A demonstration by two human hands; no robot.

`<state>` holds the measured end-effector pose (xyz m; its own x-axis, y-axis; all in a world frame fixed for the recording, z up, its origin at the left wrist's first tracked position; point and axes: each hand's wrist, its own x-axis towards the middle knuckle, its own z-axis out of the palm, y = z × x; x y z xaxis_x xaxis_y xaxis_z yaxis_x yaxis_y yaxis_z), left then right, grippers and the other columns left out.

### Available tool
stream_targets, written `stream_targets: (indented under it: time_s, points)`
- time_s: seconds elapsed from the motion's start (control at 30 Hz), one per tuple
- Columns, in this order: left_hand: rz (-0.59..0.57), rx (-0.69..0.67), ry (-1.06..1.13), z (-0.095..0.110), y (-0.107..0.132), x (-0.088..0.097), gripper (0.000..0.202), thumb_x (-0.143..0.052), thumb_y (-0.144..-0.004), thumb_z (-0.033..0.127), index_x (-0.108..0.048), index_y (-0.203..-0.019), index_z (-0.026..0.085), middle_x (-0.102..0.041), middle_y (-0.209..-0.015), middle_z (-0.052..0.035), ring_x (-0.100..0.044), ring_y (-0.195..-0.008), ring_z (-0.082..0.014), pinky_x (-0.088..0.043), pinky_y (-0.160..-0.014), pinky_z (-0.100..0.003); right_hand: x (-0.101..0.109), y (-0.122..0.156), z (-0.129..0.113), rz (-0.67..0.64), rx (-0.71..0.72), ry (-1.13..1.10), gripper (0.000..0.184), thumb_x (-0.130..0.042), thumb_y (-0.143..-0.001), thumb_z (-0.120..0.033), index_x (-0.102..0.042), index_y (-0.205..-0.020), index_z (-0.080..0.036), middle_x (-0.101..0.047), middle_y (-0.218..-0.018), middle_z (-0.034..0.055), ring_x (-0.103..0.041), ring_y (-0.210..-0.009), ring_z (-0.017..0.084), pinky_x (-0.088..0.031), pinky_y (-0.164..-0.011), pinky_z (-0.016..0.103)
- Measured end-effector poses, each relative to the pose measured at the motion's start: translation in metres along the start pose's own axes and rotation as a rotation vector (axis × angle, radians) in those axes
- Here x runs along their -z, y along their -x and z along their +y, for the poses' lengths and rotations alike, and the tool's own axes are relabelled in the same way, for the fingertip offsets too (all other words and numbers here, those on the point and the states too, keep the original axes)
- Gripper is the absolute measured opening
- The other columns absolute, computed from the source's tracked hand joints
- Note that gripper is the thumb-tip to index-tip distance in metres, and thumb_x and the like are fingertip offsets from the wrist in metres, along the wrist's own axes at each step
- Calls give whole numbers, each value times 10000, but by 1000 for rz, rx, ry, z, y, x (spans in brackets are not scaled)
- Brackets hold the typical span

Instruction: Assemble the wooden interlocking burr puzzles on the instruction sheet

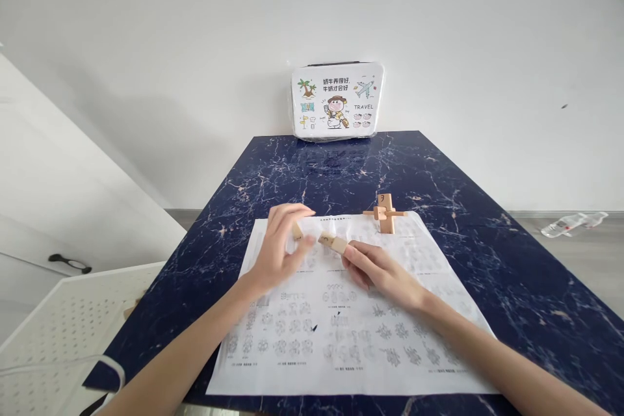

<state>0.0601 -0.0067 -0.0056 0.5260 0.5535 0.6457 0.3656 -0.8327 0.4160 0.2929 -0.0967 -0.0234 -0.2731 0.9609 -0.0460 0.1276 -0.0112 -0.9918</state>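
My right hand (373, 266) pinches one end of a pale wooden puzzle piece (333, 242) with a dark mark on it, its free end pointing left. My left hand (280, 244) is curled around a second small wooden piece (297, 231), mostly hidden behind the fingers and thumb. The left thumb is slightly blurred. Both hands are above a large white instruction sheet (351, 377) printed with line drawings. Beyond my right hand, at the sheet's far edge, is a cross-shaped assembly of wooden pieces (385, 213), with a dark mark on its upright bar.
The sheet lies on a dark blue marbled table (234, 188). A white cartoon-printed case (338, 101) stands at the back against the wall. To the left is a white perforated surface (68, 318) with a white cable (110, 364). Plastic bottles (572, 224) lie on the floor at right.
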Motion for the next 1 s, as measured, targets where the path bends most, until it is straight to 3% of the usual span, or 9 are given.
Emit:
stream_targets:
  time_s: [0.1, 0.2, 0.3, 0.7, 0.83, 1.0]
  points:
    - [-114, -172, 74, 10, 2, -3, 458, -611, -1030, 578, -582, -1368, 271, -660, -1319, -106, -578, -1259, -305, -440, -1124, -511, -4, -1, -1, 72, 37, 188, 515, -444, -1066, -634, -489, -761, -222, -429, -654, -37, -369, -579, 130, -309, -563, 315]
    - [-140, -253, 108, 13, 4, -7, 338, -681, -1018, 489, -640, -1284, 283, -707, -1242, -78, -625, -1192, -280, -479, -1088, -476, -8, -2, 0, 93, 102, 298, 470, -443, -1073, -573, -473, -758, -226, -388, -647, -43, -334, -577, 130, -283, -549, 310]
    - [-152, -232, 161, 13, 3, -10, 218, -682, -1032, 408, -680, -1208, 281, -744, -1155, -54, -653, -1122, -258, -511, -1040, -442, -10, -2, 3, 101, 166, 371, 441, -446, -1075, -529, -440, -747, -234, -380, -624, -48, -322, -556, 127, -268, -530, 308]
    - [-177, -177, 196, 15, 3, -9, 212, -663, -1041, 432, -686, -1168, 263, -770, -1091, -41, -666, -1054, -238, -523, -976, -419, -9, -2, 9, 177, 281, 520, 375, -482, -1058, -399, -381, -731, -248, -466, -580, -41, -374, -499, 116, -280, -499, 308]
    - [-193, -82, 171, 13, 5, -10, 283, -629, -1042, 508, -710, -1056, 238, -747, -999, -54, -649, -1000, -249, -532, -929, -425, -11, 0, 10, 126, 338, 601, 342, -481, -1074, -402, -432, -776, -242, -511, -617, -33, -402, -502, 116, -308, -508, 298]
    - [-252, 241, 269, 18, 0, -8, 366, -611, -1034, 523, -692, -853, 216, -703, -881, -47, -663, -861, -226, -559, -795, -387, -15, 3, 9, 36, 402, 707, 287, -464, -1094, -404, -538, -884, -223, -580, -677, -7, -461, -526, 133, -343, -534, 298]
